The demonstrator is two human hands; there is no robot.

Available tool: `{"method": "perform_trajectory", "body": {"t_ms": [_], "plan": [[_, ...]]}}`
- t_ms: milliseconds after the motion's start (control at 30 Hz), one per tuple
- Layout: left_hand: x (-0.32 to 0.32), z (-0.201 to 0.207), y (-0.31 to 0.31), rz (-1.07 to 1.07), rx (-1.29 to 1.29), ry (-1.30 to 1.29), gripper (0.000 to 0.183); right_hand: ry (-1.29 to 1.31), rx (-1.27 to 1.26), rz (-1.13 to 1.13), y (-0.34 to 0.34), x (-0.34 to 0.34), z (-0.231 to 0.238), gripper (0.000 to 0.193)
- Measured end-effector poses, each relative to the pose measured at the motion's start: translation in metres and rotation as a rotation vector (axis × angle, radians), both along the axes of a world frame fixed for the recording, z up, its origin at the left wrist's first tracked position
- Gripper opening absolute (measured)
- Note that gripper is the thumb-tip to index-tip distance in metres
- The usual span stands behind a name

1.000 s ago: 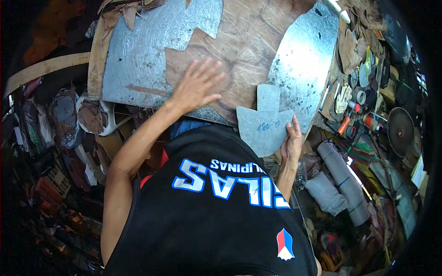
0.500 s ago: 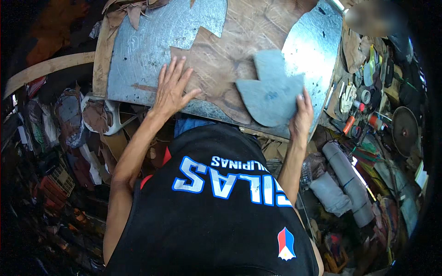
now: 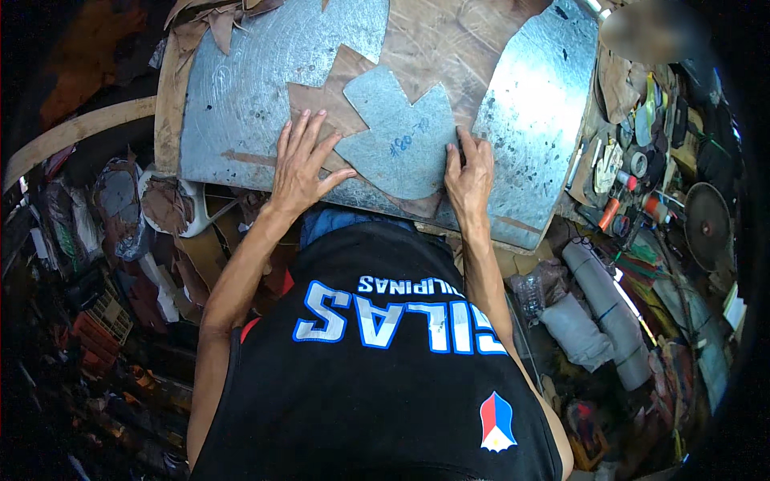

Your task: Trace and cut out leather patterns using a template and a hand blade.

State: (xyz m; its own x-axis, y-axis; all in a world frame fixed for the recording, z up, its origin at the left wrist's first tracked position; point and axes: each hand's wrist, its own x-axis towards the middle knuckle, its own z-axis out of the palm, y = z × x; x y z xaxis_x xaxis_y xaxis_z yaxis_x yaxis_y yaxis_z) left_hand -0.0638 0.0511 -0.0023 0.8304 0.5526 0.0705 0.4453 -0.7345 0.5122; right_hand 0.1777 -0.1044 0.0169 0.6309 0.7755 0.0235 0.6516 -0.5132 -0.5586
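A brown leather piece [image 3: 441,40] with a zigzag-cut left edge lies over the metal-topped table [image 3: 241,88]. On its near part rests a flat grey template [image 3: 397,140] with a rounded near edge, notches and a handwritten mark. My left hand [image 3: 303,164] is pressed flat on the leather's left part, fingers spread and thumb close to the template's lower left edge. At the template's right edge is my right hand [image 3: 470,172], fingers bent, with thumb and index finger on that edge.
Leather scraps [image 3: 220,24] hang over the table's far left corner. At right are an orange-and-white container [image 3: 609,215], a tape roll [image 3: 638,165] and a round dark disc [image 3: 707,227]. A white stool [image 3: 192,212] stands at left. Rolled grey material [image 3: 605,313] lies at lower right.
My right hand has brought the grey template leftward and turned it, and it now lies on the leather near my left hand. The left hand stays flat on the leather.
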Motion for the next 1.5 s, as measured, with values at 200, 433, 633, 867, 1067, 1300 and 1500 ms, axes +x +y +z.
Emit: {"method": "perform_trajectory", "body": {"t_ms": [200,433,633,867,1067,1300,1500], "plan": [[-0.017,0.004,-0.009,0.012,-0.01,0.005,0.055,0.074,-0.055,0.055,0.001,-0.009,0.009,0.031],[-0.026,0.014,-0.035,-0.068,-0.053,-0.007,0.052,0.165,-0.121,0.068,-0.024,-0.014,0.018,0.032],[0.001,0.016,-0.018,-0.019,-0.001,-0.051,0.054,0.188,-0.08,0.03,-0.005,0.007,0.02,0.031],[0.012,0.006,-0.005,-0.043,-0.028,-0.054,0.054,0.074,-0.059,0.067,0.004,0.013,0.006,0.033],[0.01,0.003,-0.002,-0.078,-0.015,-0.05,0.056,0.437,0.054,-0.164,0.001,0.007,0.027,0.03],[-0.016,-0.029,0.015,-0.235,0.025,-0.069,0.044,0.366,0.2,0.626,0.013,-0.077,0.142,0.034],[-0.018,-0.024,0.019,-0.294,0.014,-0.031,0.041,0.385,0.217,0.682,0.006,-0.101,0.134,0.033]]}}
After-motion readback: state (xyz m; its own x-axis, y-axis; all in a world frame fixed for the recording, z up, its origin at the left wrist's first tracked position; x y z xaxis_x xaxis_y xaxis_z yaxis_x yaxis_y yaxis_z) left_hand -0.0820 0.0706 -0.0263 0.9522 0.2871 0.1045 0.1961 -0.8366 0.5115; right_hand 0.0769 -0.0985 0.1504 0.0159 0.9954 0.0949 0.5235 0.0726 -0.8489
